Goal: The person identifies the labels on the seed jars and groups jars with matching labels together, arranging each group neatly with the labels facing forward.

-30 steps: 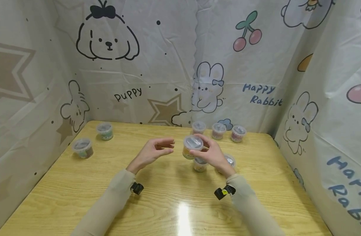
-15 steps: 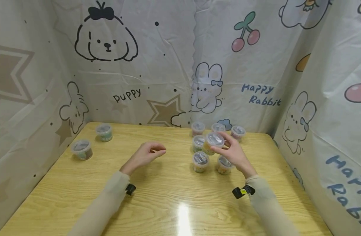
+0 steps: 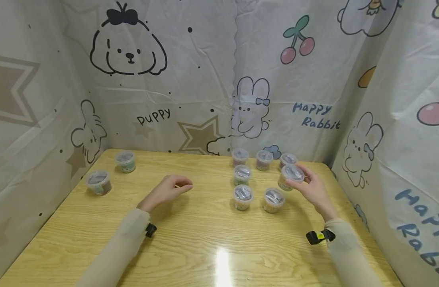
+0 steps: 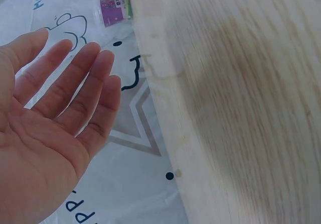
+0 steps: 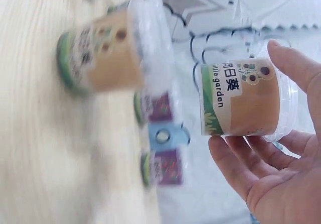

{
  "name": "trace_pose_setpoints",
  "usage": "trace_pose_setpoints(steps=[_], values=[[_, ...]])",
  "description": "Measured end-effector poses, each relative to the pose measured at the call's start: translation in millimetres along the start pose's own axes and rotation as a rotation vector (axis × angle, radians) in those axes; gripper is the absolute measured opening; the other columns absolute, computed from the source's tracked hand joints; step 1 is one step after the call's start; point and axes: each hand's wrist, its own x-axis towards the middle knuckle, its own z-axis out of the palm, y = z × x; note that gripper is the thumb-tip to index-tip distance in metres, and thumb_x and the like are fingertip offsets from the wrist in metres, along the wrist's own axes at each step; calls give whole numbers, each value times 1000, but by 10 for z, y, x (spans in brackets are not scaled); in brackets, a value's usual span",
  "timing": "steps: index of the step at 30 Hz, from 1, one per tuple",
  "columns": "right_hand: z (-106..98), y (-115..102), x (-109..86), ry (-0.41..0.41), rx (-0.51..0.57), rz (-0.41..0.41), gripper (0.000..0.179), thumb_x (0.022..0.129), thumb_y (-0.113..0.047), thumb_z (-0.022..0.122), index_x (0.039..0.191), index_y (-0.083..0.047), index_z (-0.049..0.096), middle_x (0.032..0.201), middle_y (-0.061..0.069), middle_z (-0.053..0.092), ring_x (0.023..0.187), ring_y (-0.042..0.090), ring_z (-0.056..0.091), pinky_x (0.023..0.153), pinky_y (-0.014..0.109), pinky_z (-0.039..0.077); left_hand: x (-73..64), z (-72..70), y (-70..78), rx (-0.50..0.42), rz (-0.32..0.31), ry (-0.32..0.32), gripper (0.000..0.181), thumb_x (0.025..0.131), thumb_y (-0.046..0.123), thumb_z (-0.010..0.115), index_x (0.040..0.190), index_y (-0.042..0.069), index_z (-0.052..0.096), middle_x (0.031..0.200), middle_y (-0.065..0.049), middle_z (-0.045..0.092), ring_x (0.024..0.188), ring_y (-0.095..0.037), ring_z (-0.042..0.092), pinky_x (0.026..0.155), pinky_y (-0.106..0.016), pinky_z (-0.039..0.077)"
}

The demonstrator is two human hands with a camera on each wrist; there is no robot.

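My right hand (image 3: 312, 191) grips a small lidded plastic tub (image 3: 290, 177) between thumb and fingers, above the table's right side. In the right wrist view this tub (image 5: 243, 97) has an orange label reading "little garden" and a clear lid. Just left of it and nearer me stands another orange-labelled tub (image 3: 273, 200). Beside that one is a similar tub (image 3: 243, 198), with a green-labelled tub (image 3: 242, 175) behind it. Over the left-middle of the table my left hand (image 3: 167, 190) holds nothing, and its fingers look relaxed in the left wrist view.
Along the back edge stand three tubs with purplish labels, one of them (image 3: 264, 160) in the middle. At the far left are a teal tub (image 3: 126, 162) and a brownish tub (image 3: 99, 183). Printed cloth (image 3: 201, 79) walls the wooden table (image 3: 191, 239) at the back and sides.
The right hand has carried the orange-labelled tub rightward, past the grouped tubs. My left hand has drawn back slightly to the left.
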Motion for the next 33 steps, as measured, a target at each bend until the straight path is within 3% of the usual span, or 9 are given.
trace_pose_setpoints(steps=[3, 6, 19, 22, 28, 33], values=[[-71, 110, -45, 16, -1, 7, 81, 88, -37, 74, 151, -5, 34, 150, 22, 41, 137, 44, 37, 105, 61, 36, -20, -15, -11, -2, -13, -7, 33, 100, 33, 58, 119, 9, 70, 114, -2, 70, 107, -21, 64, 94, -46, 50], [-148, 217, -90, 2, 12, 6, 77, 89, -34, 73, 150, -5, 36, 148, 22, 43, 136, 44, 37, 104, 61, 35, -30, -25, -3, -8, -17, -11, 32, 100, 32, 58, 119, 9, 69, 114, -1, 70, 107, -20, 64, 95, -47, 50], [-412, 541, -156, -253, -107, -23, 85, 83, -32, 79, 150, -2, 35, 152, 26, 36, 137, 51, 35, 108, 66, 29, -55, -41, 38, -9, 2, -14, 32, 100, 33, 57, 119, 10, 69, 115, -2, 70, 107, -21, 64, 95, -48, 50], [-436, 571, -168, -295, -136, -38, 85, 83, -33, 79, 149, -1, 36, 151, 27, 37, 136, 51, 34, 107, 67, 28, -58, -48, 38, -15, -2, -15, 31, 100, 33, 57, 119, 12, 69, 115, -2, 70, 108, -21, 64, 96, -48, 50], [-459, 597, -202, -364, -184, 9, 85, 84, -37, 77, 150, -4, 35, 153, 27, 33, 139, 52, 30, 107, 69, 26, -52, -64, 50, -32, -17, -16, 28, 101, 31, 57, 120, 15, 69, 117, -2, 69, 109, -20, 64, 98, -48, 49], [-461, 651, -196, -396, -147, 36, 86, 83, -34, 77, 151, -4, 34, 155, 28, 29, 141, 53, 24, 108, 71, 22, -61, -69, 60, -32, -13, -15, 28, 100, 31, 57, 119, 13, 69, 116, -2, 70, 108, -21, 64, 97, -48, 49]])
